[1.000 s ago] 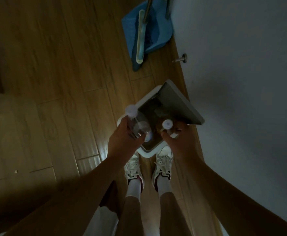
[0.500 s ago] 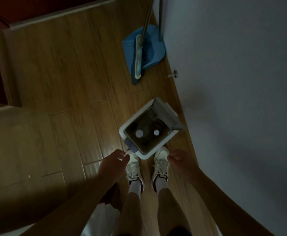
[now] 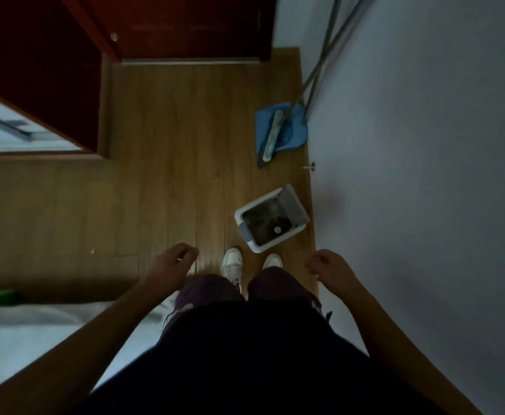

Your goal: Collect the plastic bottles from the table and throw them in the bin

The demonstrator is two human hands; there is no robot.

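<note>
A small white bin (image 3: pixel 252 247) stands on the wooden floor by the right wall, its lid (image 3: pixel 290 202) raised. Inside its dark well one white bottle cap (image 3: pixel 277 230) shows; the bottle bodies are too dark to make out. My left hand (image 3: pixel 176 260) hangs low and left of the bin, fingers loosely curled and holding nothing. My right hand (image 3: pixel 327 265) hangs below and right of the bin, near the wall, also holding nothing. Both hands are well apart from the bin.
A blue dustpan (image 3: pixel 287 127) and a broom (image 3: pixel 270 139) lean against the grey wall (image 3: pixel 425 175) beyond the bin. A dark red door (image 3: pixel 185 25) closes the far end. A metal doorstop (image 3: pixel 308 167) sits by the wall. My white shoes (image 3: pixel 232 262) stand before the bin.
Both hands held a bottle over the bin a second ago; the bottles dropped in, and my hands have drawn back and apart while the view rose away from the bin.
</note>
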